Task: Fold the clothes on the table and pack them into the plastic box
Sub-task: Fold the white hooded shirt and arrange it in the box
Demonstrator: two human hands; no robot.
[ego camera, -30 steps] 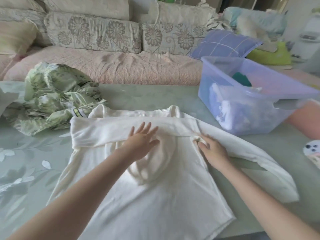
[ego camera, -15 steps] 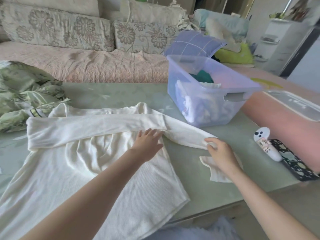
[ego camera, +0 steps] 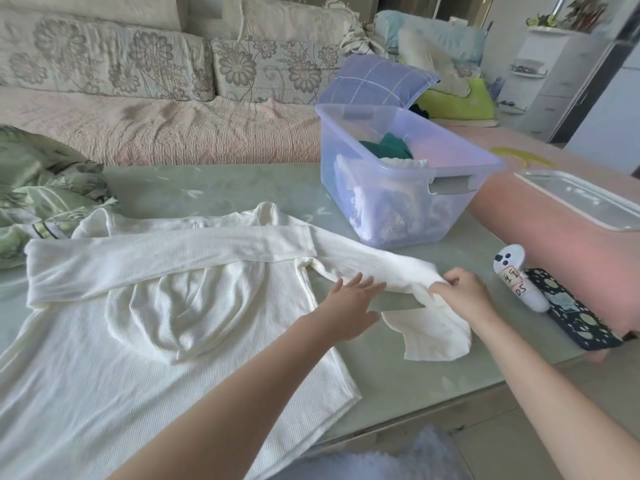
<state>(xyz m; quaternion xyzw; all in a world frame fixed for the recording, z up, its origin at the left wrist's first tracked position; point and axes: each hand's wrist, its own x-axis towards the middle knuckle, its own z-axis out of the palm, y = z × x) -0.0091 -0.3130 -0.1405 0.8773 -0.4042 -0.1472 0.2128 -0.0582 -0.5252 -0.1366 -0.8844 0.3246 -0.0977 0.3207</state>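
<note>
1. While the right hand (ego camera: 464, 296) is pinching the white sweater (ego camera: 173, 358) by its outstretched sleeve (ego camera: 374, 268), just in front of the plastic box (ego camera: 398, 220), its fingers are curling round a bunched fold. The cuff end is drooping onto the table (ego camera: 207, 188).
2. The left hand (ego camera: 349, 306) is reaching onto the same sleeve's lower edge, farther from the box, with fingers straight and spread, gripping nothing.
3. The sweater is lying flat on the table left of the box. The held sleeve is running lengthwise past the box's front wall, and the other sleeve is lying folded across the chest, pointing away from the box.
4. A crumpled green floral garment (ego camera: 41, 188) is sitting far left of the box. A white ghost-faced toy (ego camera: 516, 275) and a dark patterned phone (ego camera: 571, 313) are lying right of the box, near the right hand. Clothes are sitting inside the box.
</note>
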